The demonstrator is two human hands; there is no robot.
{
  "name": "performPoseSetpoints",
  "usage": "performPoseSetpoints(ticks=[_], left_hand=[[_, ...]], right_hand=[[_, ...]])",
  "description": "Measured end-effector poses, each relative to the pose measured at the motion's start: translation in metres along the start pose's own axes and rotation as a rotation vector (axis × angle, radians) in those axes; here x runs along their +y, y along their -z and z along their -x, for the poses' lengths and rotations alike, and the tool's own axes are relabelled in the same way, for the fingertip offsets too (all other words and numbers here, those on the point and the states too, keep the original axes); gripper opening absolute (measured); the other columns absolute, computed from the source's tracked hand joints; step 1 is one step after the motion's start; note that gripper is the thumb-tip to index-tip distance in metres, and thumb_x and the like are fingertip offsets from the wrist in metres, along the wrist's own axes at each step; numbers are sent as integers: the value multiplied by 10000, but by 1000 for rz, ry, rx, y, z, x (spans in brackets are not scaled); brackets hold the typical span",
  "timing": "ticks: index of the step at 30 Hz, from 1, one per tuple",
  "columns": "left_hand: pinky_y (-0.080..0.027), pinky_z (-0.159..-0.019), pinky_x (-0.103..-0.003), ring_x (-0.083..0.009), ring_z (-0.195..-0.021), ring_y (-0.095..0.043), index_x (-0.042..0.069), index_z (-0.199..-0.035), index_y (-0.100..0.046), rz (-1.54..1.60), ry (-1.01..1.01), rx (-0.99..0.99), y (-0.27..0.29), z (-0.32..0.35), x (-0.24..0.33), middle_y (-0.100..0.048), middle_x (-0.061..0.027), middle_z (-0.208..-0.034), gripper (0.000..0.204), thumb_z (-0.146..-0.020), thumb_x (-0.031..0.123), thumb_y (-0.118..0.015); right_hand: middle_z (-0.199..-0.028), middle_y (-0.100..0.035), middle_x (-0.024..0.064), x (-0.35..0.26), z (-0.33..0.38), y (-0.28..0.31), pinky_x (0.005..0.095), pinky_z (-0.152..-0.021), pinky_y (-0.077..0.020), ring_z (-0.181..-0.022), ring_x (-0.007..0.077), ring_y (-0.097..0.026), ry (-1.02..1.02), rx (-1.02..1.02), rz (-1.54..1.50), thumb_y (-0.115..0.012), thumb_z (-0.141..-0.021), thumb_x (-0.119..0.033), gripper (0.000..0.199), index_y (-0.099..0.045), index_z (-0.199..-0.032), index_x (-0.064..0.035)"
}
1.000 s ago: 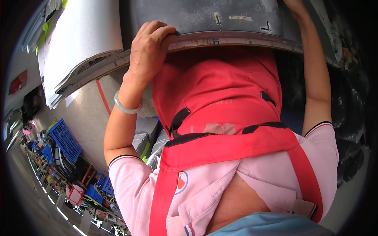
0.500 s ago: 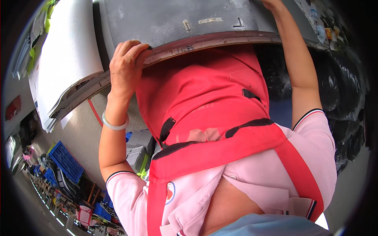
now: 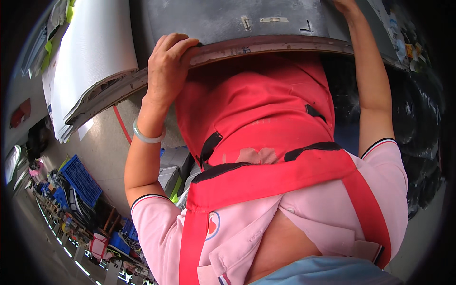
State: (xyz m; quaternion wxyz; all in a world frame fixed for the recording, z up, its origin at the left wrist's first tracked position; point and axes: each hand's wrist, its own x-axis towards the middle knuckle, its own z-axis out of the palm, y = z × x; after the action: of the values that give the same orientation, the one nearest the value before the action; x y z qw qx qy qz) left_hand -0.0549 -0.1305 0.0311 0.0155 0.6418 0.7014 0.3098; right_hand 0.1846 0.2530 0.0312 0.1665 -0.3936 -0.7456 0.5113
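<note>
My left hand [image 3: 170, 66] rests at the near edge of a worktable [image 3: 266, 43], its fingers curled and pressed together beside a dark grey board [image 3: 213, 21]. A small dark bit shows at the fingertips; what it belongs to is hidden. The board lies flat and bears pale tape strips [image 3: 274, 20] and a dark L-shaped mark. My right hand [image 3: 346, 5] is at the top rim beyond the board's right side, with its fingers cut off by the picture's edge. Whether it holds anything is not visible.
A thick stack of white sheets [image 3: 97, 52] curls over the table edge at left. Black plastic bags [image 3: 413, 123] crowd the right side. A blue crate [image 3: 81, 179] and mixed goods stand on the floor at lower left. Grey boxes [image 3: 173, 164] sit below my left arm.
The whole view has shifted, so the table, board and both arms appear farther right. Both hands keep nearly the same places relative to the board.
</note>
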Motion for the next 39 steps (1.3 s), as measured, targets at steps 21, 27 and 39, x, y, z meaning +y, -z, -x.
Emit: performPoseSetpoints(ticks=[21, 27, 39], left_hand=[[-539, -823, -389, -294, -944, -650, 48, -999, -737, -13, -7, -29, 3, -3, 5, -687, -81, -1000, 160, -841, 64, -750], [-534, -828, -405, -312, -950, -660, 67, -1005, -746, -29, -18, -62, -9, -31, 24, -687, -101, -1008, 136, -906, 160, -735], [-505, -931, -402, -247, -1080, -665, 34, -1122, -666, -153, -74, -174, -95, -109, 59, -705, -107, -1045, 210, -953, 140, -603]], right_hand=[[-804, -665, -11, 15, -3, -4, 298, -688, -466, -747, 101, -568, 121, 130, 183, -763, -902, -229, 213, -739, -895, -18], [-784, -668, 14, 12, -1, -8, 309, -692, -480, -755, 106, -592, 149, 165, 333, -729, -918, -216, 203, -729, -902, -13], [-932, -659, -74, 15, 54, 6, 201, -784, -447, -840, 23, -539, 200, 188, 269, -720, -993, -298, 257, -755, -1096, -65]])
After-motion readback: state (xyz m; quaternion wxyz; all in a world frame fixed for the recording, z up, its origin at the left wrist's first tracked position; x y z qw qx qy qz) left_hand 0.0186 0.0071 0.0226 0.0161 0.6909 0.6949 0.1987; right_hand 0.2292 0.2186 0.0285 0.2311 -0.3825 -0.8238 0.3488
